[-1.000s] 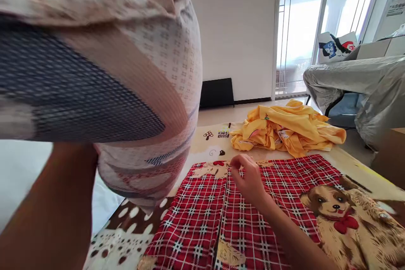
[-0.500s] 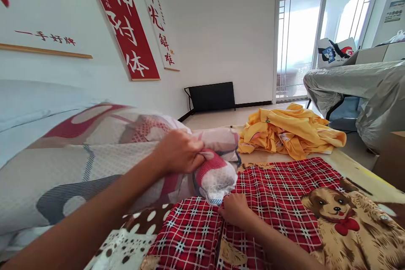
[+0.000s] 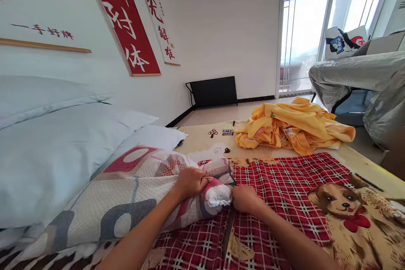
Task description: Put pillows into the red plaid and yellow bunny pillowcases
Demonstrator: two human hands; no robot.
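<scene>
A pillow [image 3: 126,185] in a white, pink and grey patterned cover lies on its side, its right end bunched up. My left hand [image 3: 191,182] is closed on the gathered cloth near that end. Just right of it, my right hand [image 3: 245,197] is closed at the edge of a red plaid cloth [image 3: 278,185] with a puppy print, close against the pillow's end. A dark slit or seam in the plaid runs up to this hand. The fingertips of my right hand are hidden.
White pillows [image 3: 63,152] are piled along the wall on the left. A crumpled yellow cloth [image 3: 294,126] lies on the cream bedsheet [image 3: 196,135] at the back. Beyond stand a black folded panel [image 3: 213,92] and a plastic-covered table [image 3: 357,71] with boxes.
My left hand has lowered the patterned pillow onto the plaid cloth, uncovering the white pillows behind. My right hand has shifted slightly right and up, staying beside the pillow's end.
</scene>
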